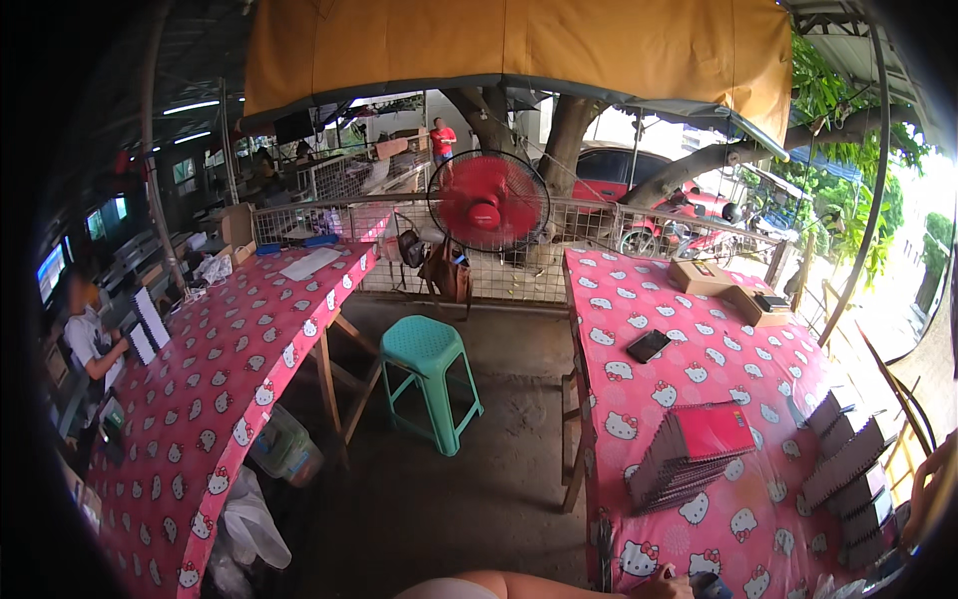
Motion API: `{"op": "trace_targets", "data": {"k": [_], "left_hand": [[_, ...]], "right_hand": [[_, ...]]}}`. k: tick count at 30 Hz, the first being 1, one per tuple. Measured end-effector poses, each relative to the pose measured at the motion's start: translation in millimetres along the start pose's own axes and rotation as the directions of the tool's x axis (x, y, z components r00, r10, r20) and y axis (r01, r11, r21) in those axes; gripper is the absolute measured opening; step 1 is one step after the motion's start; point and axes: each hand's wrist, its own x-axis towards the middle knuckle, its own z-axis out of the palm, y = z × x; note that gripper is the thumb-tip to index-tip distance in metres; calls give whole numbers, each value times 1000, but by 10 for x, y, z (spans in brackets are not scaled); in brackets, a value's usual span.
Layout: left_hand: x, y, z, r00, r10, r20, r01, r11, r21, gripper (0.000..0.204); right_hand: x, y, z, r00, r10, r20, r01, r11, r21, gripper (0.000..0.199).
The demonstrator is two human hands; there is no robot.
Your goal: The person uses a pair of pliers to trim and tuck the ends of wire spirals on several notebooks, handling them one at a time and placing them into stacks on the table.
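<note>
My left forearm comes in along the lower edge and my left hand (667, 583) rests at the near end of the right-hand table (699, 369), which has a pink cartoon-cat cloth. A small dark thing (711, 585) lies right beside the fingers; whether they grip it is unclear. My right hand (928, 487) shows only partly at the right rim, next to rows of dark-edged notebook stacks (848, 469). A fanned pile of red spiral notebooks (699, 449) lies between the two hands.
A black phone (648, 345) and two cardboard boxes (702, 276) lie farther up the table. A teal stool (429, 374) stands in the aisle, with a red fan (487, 205) at the wire fence behind. A person (90, 344) sits at the left table (220, 379).
</note>
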Motion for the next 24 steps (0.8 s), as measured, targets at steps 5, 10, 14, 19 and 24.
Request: {"op": "trace_targets", "data": {"k": [5, 10, 14, 19, 24], "left_hand": [[-4, -61, 49, 996, 88, -8, -87, 996, 11, 15], [-41, -97, 40, 993, 101, -59, -101, 995, 10, 22], [29, -148, 89, 995, 74, 64, -69, 995, -71, 29], [199, 13, 90, 986, 7, 166, -6, 1000, -8, 33], [160, 8, -58, 996, 11, 87, -12, 1000, 9, 28]], "right_hand": [[238, 487, -285, 894, 292, 340, -421, 807, 415, 24], [219, 1141, -75, 923, 56, 381, 36, 973, -229, 46], [134, 1256, -192, 911, 162, 378, -140, 986, -86, 43], [62, 1357, -446, 949, 97, 300, -192, 932, 307, 37], [191, 1510, -222, 943, 132, 305, -230, 922, 311, 39]]}}
